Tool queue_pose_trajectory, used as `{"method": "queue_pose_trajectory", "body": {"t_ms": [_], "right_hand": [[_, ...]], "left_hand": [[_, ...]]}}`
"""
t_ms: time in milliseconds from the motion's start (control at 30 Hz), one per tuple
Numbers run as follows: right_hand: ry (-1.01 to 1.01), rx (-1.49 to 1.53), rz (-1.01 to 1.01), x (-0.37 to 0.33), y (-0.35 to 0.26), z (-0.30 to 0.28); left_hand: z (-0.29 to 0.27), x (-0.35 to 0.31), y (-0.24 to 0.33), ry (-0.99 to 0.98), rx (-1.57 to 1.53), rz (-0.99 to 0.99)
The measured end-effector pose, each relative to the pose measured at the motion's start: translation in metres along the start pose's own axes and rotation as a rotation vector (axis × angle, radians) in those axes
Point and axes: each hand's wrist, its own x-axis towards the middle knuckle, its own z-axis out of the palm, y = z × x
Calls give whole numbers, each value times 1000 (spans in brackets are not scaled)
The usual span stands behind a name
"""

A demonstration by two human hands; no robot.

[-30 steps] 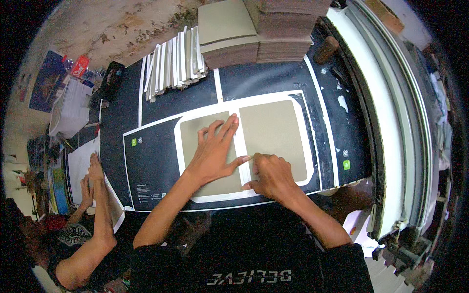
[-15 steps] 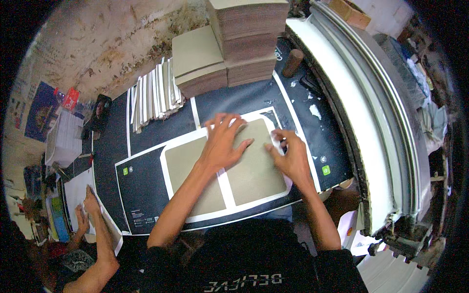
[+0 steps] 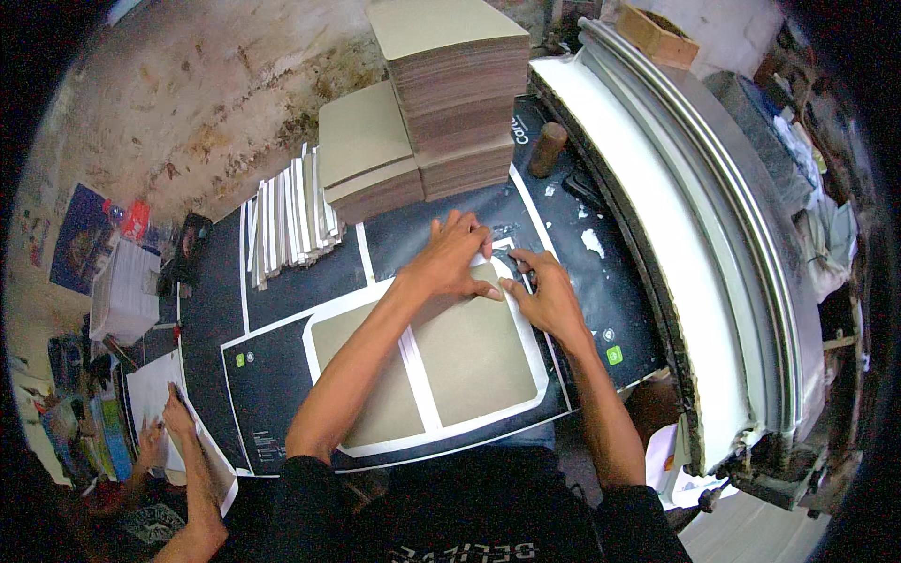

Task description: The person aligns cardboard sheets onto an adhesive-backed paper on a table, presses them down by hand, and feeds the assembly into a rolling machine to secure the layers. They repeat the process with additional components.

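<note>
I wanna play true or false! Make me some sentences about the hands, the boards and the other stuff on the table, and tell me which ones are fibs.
1. The person's left hand and right hand are both near the far right corner of the right-hand board. True.
2. The right-hand board touches the board next to it. False: a white strip shows between it and the left-hand board.
3. The bundle of paper strips lies to the left of the tall stack. True.
4. The brown cylinder is on the right-hand board. False: the brown cylinder is on the dark tabletop, past the right hand.
5. Another person's hands show on the left side. True.
</note>
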Motion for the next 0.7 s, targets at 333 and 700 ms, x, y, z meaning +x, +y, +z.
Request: {"method": "queue_pose_trajectory", "body": {"t_ms": [333,700], "right_hand": [[46,-167,-155,6,9,14],[-46,16,-116,6,15,7]], "left_hand": [[-1,-8,13,99,216,85],[2,-1,-5,34,-15,38]]}}
